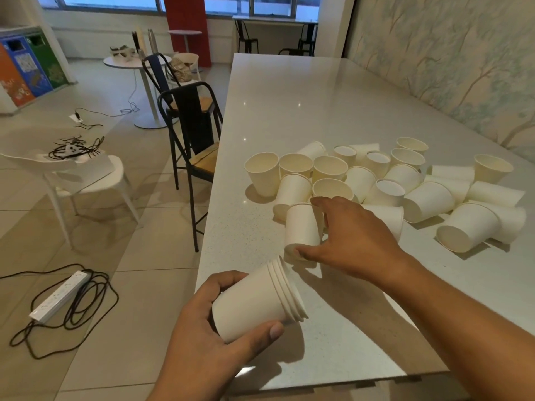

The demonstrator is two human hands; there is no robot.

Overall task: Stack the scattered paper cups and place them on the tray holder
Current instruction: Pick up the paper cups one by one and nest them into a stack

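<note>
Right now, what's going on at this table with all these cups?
A person is stacking paper cups. The left hand grips a nested stack held on its side, rims toward the pile. The right hand grips one cup at the pile's near edge. Many loose cups lie on the table, some upright, some tipped over. No tray holder is in view.
</note>
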